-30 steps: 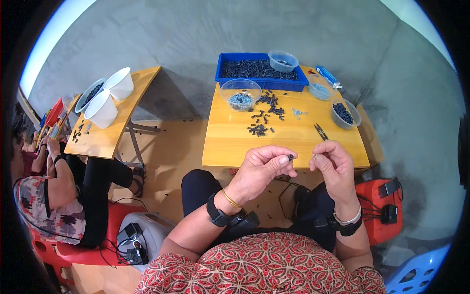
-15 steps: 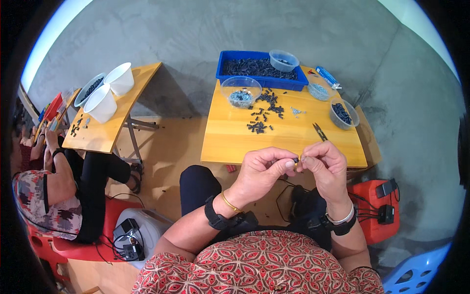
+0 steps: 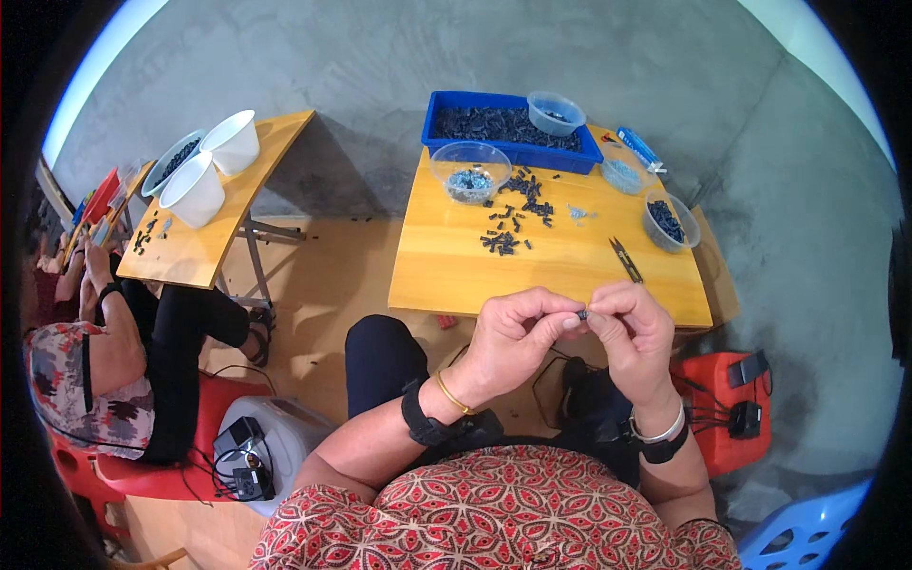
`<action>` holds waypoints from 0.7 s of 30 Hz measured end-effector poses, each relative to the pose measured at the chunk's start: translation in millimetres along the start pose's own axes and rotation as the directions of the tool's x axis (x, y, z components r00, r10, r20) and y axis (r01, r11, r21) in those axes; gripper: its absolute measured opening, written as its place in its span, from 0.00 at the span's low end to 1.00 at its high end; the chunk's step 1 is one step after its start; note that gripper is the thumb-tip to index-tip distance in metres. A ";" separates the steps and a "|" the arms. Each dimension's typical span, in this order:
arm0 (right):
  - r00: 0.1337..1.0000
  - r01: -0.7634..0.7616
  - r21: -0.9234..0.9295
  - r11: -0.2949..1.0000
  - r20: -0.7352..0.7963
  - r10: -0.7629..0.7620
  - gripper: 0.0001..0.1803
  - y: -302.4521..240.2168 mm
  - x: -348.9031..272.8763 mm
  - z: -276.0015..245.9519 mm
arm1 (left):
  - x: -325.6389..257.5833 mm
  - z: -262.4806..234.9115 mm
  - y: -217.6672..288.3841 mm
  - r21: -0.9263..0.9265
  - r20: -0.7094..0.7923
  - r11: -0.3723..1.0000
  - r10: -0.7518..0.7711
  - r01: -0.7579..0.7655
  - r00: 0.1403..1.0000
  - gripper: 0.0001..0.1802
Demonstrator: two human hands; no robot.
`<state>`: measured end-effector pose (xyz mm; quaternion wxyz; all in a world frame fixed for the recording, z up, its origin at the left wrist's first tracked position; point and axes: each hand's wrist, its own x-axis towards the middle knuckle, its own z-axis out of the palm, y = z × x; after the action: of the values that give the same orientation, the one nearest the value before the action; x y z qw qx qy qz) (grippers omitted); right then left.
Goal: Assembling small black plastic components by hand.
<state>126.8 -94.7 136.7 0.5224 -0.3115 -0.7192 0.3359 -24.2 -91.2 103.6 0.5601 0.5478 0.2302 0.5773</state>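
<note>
Small black tubular piece (image 3: 582, 314) sits between my fingertips, just off the near edge of the yellow wooden table (image 3: 446, 271). To the far left, two tapered white plastic tubs (image 3: 192, 195) stand on a neighbouring tabletop. On mine, a clear round plastic bowl (image 3: 443, 171) of silvery bits stands beside loose black cylindrical pieces (image 3: 501, 244), spread thinly, probably for easy picking. Behind them, a rectangular blue plastic tray (image 3: 562, 161) seems to hold the bulk supply out of the way. My left hand (image 3: 513, 334) pinches the small piece between thumb and forefinger, likely to steady it; my right hand (image 3: 629, 331) has thumb and forefinger pressed together at its other end, though I can't tell whether they grip a separate part. Beyond lies a slim black pointed tool (image 3: 625, 260), within reach, then a clear bowl (image 3: 686, 237) of black pieces. Smooth, glossy bowl walls contrast with the tray's dark, grainy heap.
</note>
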 end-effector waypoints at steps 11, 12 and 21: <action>0.988 0.112 -0.205 0.972 -0.079 -0.130 0.03 1.2 -0.3 6.9 | 1.1 -1.3 -7.9 0.190 -0.031 0.976 0.117 -0.109 0.993 0.04; 0.988 0.113 -0.204 0.972 -0.078 -0.131 0.03 1.6 0.4 6.3 | 1.4 -1.0 -8.6 0.191 -0.032 0.975 0.118 -0.110 0.992 0.04; 0.960 -0.258 0.354 0.899 -0.009 0.279 0.02 19.3 -2.2 4.9 | 1.7 -8.9 -20.1 -0.161 0.036 0.984 -0.076 0.081 0.996 0.07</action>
<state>124.5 -86.0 118.8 0.5391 -0.3197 -0.5825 0.5175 -23.7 -81.2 83.9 0.6286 0.4994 0.1956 0.5632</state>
